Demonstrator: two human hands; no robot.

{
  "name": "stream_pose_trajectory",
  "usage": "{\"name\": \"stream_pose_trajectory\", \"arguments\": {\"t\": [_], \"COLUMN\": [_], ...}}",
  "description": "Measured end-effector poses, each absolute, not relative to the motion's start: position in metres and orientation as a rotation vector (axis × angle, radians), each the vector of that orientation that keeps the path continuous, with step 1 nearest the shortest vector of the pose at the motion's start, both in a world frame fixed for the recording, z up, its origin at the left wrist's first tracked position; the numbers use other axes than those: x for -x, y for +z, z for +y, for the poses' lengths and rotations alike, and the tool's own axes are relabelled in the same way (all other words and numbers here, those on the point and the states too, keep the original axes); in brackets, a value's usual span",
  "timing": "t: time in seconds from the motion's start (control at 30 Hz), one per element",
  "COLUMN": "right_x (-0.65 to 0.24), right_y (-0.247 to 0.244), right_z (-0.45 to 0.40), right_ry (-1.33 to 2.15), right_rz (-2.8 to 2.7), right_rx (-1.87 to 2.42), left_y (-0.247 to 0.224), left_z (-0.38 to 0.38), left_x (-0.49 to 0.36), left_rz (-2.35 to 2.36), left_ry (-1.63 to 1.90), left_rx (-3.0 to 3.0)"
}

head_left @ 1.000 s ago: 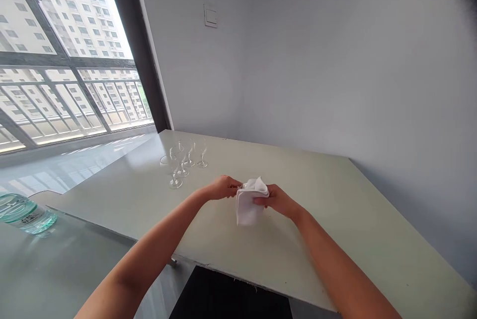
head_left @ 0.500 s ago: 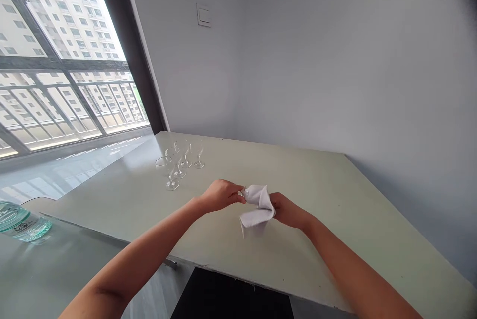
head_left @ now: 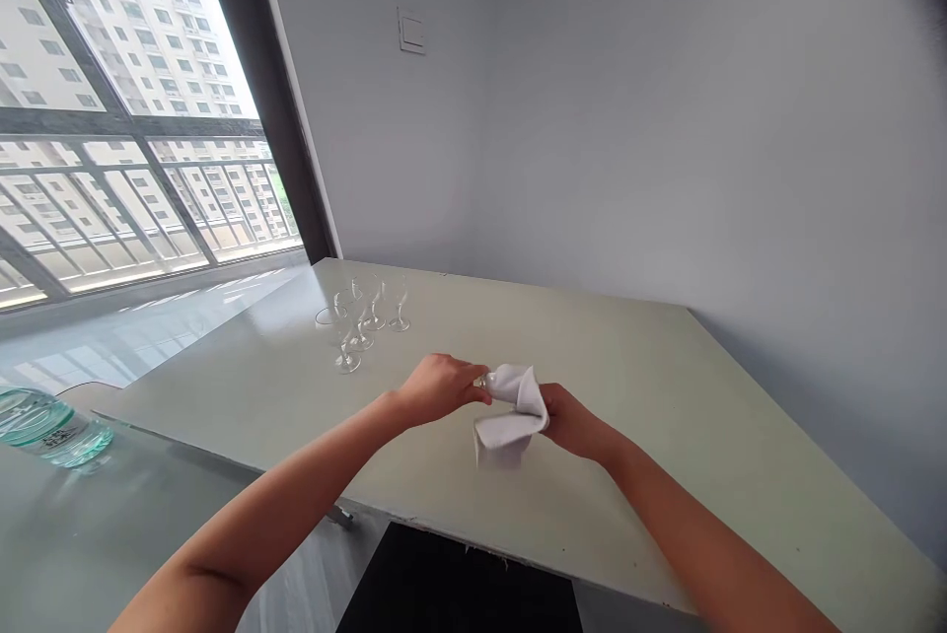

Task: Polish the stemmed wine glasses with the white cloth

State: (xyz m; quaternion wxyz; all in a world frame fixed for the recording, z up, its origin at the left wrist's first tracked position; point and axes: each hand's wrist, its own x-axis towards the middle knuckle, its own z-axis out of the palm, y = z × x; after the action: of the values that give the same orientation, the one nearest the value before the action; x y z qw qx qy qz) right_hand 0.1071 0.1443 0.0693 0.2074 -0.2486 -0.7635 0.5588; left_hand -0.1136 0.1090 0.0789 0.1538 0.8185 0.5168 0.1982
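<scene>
Above the middle of the pale table, my left hand pinches the stem end of a glass that lies sideways. A white cloth is wrapped around the glass bowl, and one flap hangs down towards the tabletop. My right hand grips the cloth from the right side; its fingertips are hidden behind the fabric. The bowl itself is covered by the cloth. Several clear stemmed glasses stand upright in a group on the table, left of my left hand.
A large clear bottle lies on a lower grey-green surface at the left. A black seat is below the table's front edge. Walls meet behind the table, and a window is at the left.
The view has shifted slightly, so the glasses and bottle appear a little further right. Both hands keep their hold, and the hanging cloth flap has moved slightly.
</scene>
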Motion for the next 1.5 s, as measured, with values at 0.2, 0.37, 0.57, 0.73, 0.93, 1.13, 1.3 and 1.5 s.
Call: {"name": "stream_pose_trajectory", "arguments": {"t": [0.2,0.37,0.57,0.73,0.93,1.13,1.3,1.5], "right_x": [-0.109,-0.108,-0.141,-0.137,-0.075,-0.072,-0.073,-0.041], "right_y": [0.095,0.09,0.097,0.099,0.077,0.086,0.069,0.036], "right_z": [0.139,0.147,0.167,0.153,0.131,0.176,0.185,0.153], "right_ry": [1.389,1.256,0.866,0.184,-0.182,0.875,1.571,1.331], "right_rz": [-2.395,-2.437,-2.543,-2.641,-2.591,-2.21,-1.275,-1.207], "right_rx": [0.64,0.685,0.812,0.826,0.735,1.116,1.053,1.093], "left_y": [0.091,0.082,0.059,0.055,0.053,0.052,0.042,0.028], "left_z": [0.105,0.101,0.105,0.11,0.101,0.092,0.096,0.114], "left_x": [0.125,0.112,0.122,0.118,0.086,0.083,0.08,0.056], "left_rz": [1.059,1.36,1.31,1.703,2.018,1.938,2.018,1.825], "left_ry": [0.368,0.623,0.593,0.568,0.432,0.679,0.913,1.477], "left_rx": [-1.814,-1.983,-1.605,-1.806,-2.216,-2.399,-2.117,-1.55]}}
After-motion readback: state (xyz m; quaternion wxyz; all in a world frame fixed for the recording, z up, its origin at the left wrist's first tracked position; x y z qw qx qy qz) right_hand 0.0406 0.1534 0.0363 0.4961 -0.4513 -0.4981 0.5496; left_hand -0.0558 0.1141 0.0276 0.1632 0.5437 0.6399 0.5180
